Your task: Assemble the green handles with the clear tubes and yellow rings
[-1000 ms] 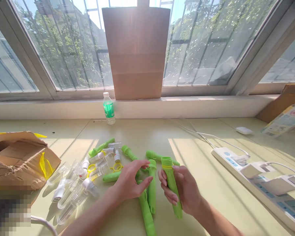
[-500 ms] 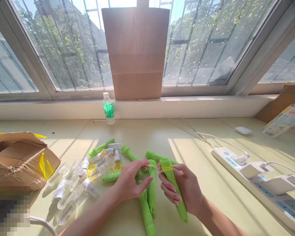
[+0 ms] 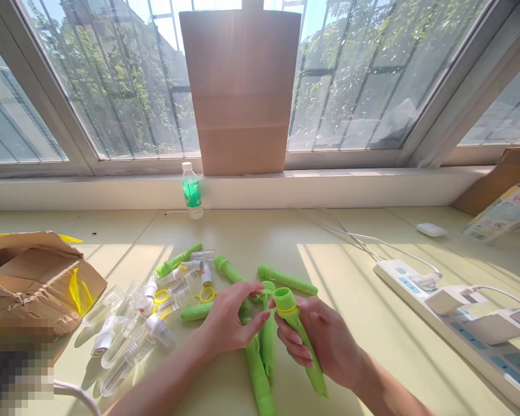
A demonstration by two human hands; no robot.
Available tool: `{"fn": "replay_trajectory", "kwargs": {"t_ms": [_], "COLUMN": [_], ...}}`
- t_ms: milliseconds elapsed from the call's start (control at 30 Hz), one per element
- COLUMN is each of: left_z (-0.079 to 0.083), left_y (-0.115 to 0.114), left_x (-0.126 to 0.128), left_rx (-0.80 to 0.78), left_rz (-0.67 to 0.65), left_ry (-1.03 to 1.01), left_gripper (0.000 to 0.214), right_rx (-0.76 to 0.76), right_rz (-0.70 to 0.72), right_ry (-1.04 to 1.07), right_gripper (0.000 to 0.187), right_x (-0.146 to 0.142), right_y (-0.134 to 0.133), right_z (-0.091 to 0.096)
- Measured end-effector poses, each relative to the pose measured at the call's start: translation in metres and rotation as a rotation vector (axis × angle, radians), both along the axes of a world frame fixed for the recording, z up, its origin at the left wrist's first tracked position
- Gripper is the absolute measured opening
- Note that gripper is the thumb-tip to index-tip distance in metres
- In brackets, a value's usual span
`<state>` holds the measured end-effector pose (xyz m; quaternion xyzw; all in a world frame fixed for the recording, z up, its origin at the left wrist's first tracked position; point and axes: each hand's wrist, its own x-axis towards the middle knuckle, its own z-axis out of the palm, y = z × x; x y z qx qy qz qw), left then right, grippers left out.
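Note:
My right hand (image 3: 329,341) is closed round a green threaded tube (image 3: 305,349), its open screw end tilted up and toward the left, with a yellow ring below the thread. Thumb and fingers apart, my left hand (image 3: 231,318) hovers over other green tubes and holds nothing. One upright-looking green tube (image 3: 267,341) lies between the two hands, and another green tube (image 3: 260,375) reaches toward the near edge. Behind the right hand rests a further green tube (image 3: 288,279). Left of my left hand are yellow rings (image 3: 207,294), clear ribbed tubes (image 3: 125,341) and white caps with fittings (image 3: 156,328).
A torn cardboard box (image 3: 78,289) stands at the left. At the right runs a white power strip (image 3: 403,283) with plugged-in chargers and cables. A bottle with a green label (image 3: 192,193) stands near the window, beside an upright cardboard sheet (image 3: 242,98).
My right hand has shifted slightly left with the green tube, and the tube's threaded mouth has tipped more toward me. My left hand stays where it was.

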<state>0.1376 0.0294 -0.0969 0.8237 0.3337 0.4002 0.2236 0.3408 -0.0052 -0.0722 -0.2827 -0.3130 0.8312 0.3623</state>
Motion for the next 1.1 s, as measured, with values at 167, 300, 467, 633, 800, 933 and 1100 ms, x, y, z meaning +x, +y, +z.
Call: {"fn": "replay_trajectory", "kwargs": {"t_ms": [167,300,467,633,800,933,1100], "left_z": [0.0,-0.0001,-0.0005,-0.0012,-0.0014,0.0003,0.0018], "left_y": [0.0001,0.0003,-0.0002,0.0003,0.001,0.0005,-0.0002], "left_x": [-0.0005,-0.0004,-0.0001,0.0,-0.0001,0.0,0.0002], "left_rx": [-0.003,-0.004,-0.002,0.007,0.008,0.003,-0.008], "left_rz": [0.01,-0.002,0.009,0.003,-0.001,0.002,-0.002], "left_ry": [0.013,0.008,0.011,0.005,0.003,0.004,0.007], "left_gripper": [0.035,0.035,0.035,0.036,0.036,0.035,0.035], "right_rx": [0.01,0.011,0.02,0.023,0.029,-0.001,-0.024], "right_rz": [0.0,0.022,0.014,0.03,0.038,0.035,0.034], "right_ry": [0.052,0.048,0.061,0.088,0.1,0.092,0.057], "right_gripper": [0.037,0.037,0.036,0.037,0.036,0.036,0.035], "right_x": [0.0014,-0.0002,0.0011,0.0015,0.0016,0.0017,0.0002], "right_y": [0.0021,0.002,0.0016,0.0015,0.0012,0.0004,-0.0001], "right_z": [-0.0028,-0.004,-0.0033,-0.0052,-0.005,-0.0049,-0.0046]}}
